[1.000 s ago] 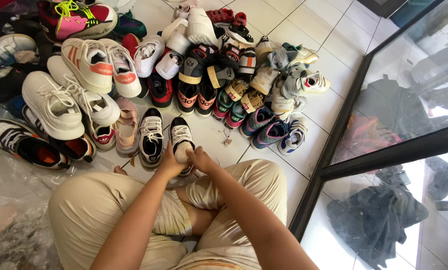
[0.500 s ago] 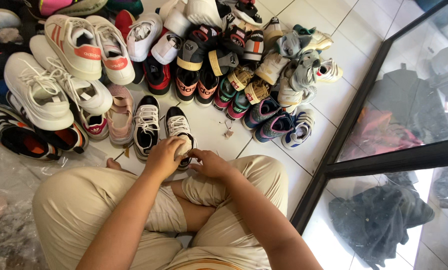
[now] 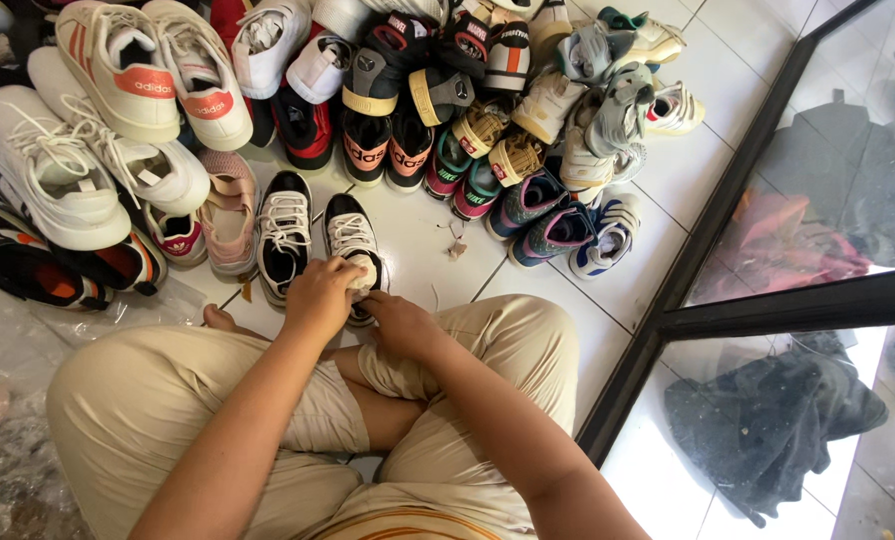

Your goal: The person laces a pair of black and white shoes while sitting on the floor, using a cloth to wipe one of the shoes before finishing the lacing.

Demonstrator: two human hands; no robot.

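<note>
Head view, near to far, all places taken from the small black-and-white shoe on the white tiled floor. Nearest, a person sits cross-legged in beige trousers. Left hand is closed over that shoe's heel end; right hand rests just beside it, fingers curled, though I cannot tell whether its grip holds anything. Compared with a second ago, both hands have drawn closer over the heel and the shoe lies nearer the knees; handling of it appears to be under way. Its matching shoe stands just left. Beyond, sneakers crowd together. A black-framed glass panel runs well right.
</note>
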